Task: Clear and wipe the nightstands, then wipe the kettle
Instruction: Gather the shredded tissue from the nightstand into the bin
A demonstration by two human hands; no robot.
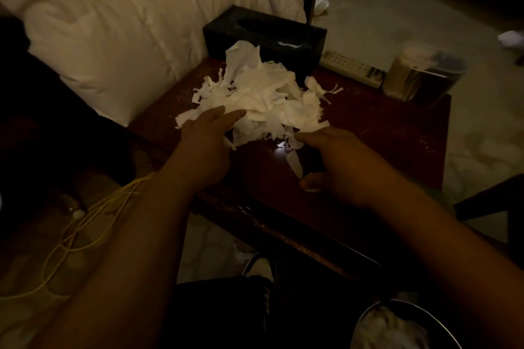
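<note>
A pile of torn tissue (263, 105) is heaped mid-table (382, 133), before the tissue box (263, 34). The left hand (207, 144) is laid on its near edge, fingers (226, 115) straight. The right hand (340, 161) is spread loosely beside it, nothing held.

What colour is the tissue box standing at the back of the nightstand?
Black. The tissue box shows clearly in the head view, behind the white shredded paper.

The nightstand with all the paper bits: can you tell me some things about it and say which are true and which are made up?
1. Torn white paper is piled on the nightstand. True.
2. The tissue box is white. False: it is black.
3. Both hands, left hand and right hand, reach toward the pile. True.
4. The remote lies in the bin. False: it lies on the nightstand beside the tissue box.
5. The bin holds white paper. True.
</note>
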